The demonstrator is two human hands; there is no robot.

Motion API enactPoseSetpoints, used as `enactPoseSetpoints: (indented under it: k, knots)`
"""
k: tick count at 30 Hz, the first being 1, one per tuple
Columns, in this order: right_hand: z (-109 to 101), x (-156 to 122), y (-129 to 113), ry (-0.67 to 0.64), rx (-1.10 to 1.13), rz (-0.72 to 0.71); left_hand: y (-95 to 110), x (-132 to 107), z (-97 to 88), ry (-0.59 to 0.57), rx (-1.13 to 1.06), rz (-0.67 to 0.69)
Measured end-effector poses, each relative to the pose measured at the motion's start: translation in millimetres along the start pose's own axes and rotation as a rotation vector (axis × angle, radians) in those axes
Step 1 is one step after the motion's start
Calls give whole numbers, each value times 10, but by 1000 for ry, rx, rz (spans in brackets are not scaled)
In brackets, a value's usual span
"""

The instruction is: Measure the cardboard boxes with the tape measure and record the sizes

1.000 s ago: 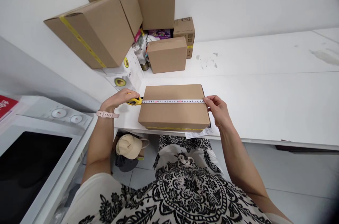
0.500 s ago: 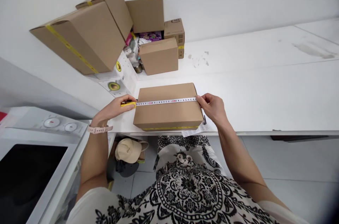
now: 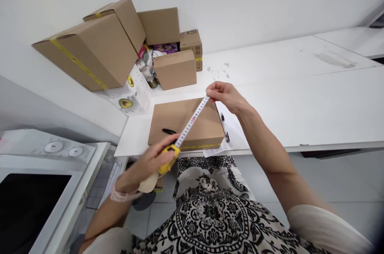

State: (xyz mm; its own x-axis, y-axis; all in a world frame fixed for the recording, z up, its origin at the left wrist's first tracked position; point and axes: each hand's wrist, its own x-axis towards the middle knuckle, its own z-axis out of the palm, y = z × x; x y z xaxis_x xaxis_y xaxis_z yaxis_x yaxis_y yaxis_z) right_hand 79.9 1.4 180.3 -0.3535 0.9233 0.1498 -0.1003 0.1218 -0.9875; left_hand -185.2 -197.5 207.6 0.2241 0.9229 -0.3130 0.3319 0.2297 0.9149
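Note:
My left hand (image 3: 157,156) is closed round the yellow case of a tape measure (image 3: 169,158), in front of the table edge. From it the white blade runs slantwise up to the right. My right hand (image 3: 225,96) pinches the blade's end near the far right corner of a closed cardboard box (image 3: 180,116). This box lies on the white table with yellow tape along its near side, and the blade passes above its top. A black strap or loop (image 3: 169,131) shows by my left fingers.
A pen (image 3: 223,120) and printed paper (image 3: 214,151) lie right of the box. Several cartons stand at the back left, one small box (image 3: 175,71) among them, above an avocado-printed box (image 3: 132,100). A white microwave (image 3: 39,162) is at my left.
The tape has lifted off the box top and swung from lying across it to a slant. My left hand came down and toward me, my right hand went up and away. Less blade is out.

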Motion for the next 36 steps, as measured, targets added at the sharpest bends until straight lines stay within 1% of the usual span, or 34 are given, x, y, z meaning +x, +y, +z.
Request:
enactPoseSetpoints:
  k: [2,3,5,6,8,10,12,14,16,20,22,24,30,36]
  knots:
    - [72,233,18,-130,-11,-14,-130,-14,347,-109,-279,45]
    - [106,351,43,-193,-15,-15,-191,9,503,-114,-390,83]
    - [158,576,117,-287,-29,-7,-282,92,765,-17,-488,142]
    - [174,677,161,-308,-41,3,-308,138,868,35,-523,154]
    - [184,838,260,-286,-75,29,-332,209,1021,98,-571,139]
    - [168,931,366,-214,-106,48,-344,229,1111,76,-615,90]
    - [135,954,464,-161,-125,62,-363,204,1153,15,-644,50]
    - [100,928,533,-160,-128,80,-393,163,1164,-50,-661,38]
    - [75,880,555,-187,-138,113,-426,134,1163,-111,-666,46]
    - [65,816,502,-260,-221,161,-470,133,1161,-246,-659,86]
    - [72,813,478,-301,-261,151,-481,143,1160,-269,-666,99]
    - [80,821,479,-324,-282,134,-491,147,1154,-246,-691,110]
    - [87,844,539,-334,-285,113,-515,145,1131,-76,-707,117]
    - [96,841,524,-319,-305,126,-563,175,1152,-50,-728,143]
